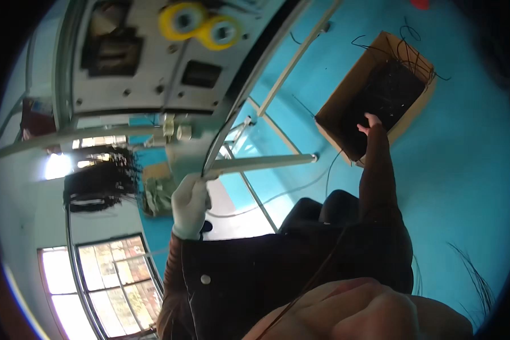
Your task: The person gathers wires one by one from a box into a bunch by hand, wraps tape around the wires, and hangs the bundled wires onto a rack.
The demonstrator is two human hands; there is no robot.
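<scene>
My left hand point(189, 205), in a white glove, is closed beside the edge of a machine bench. A thin black cable point(214, 148) runs down along that edge into its fingers; the part inside the fist is hidden. My bare right hand point(370, 124) stretches out over an open cardboard box point(335, 93) on the floor. Its fingers are apart and hold nothing that I can see. The box has a dark inside, and several thin black wires point(412, 56) stick out over its far end.
On the machine's metal panel point(147, 85) sit two yellow rings point(201, 25). Pale frame legs point(266, 163) stand between the machine and the box on the blue floor point(447, 170). At left, bunches of black cables point(99, 178) hang near a green cloth-like heap point(156, 192).
</scene>
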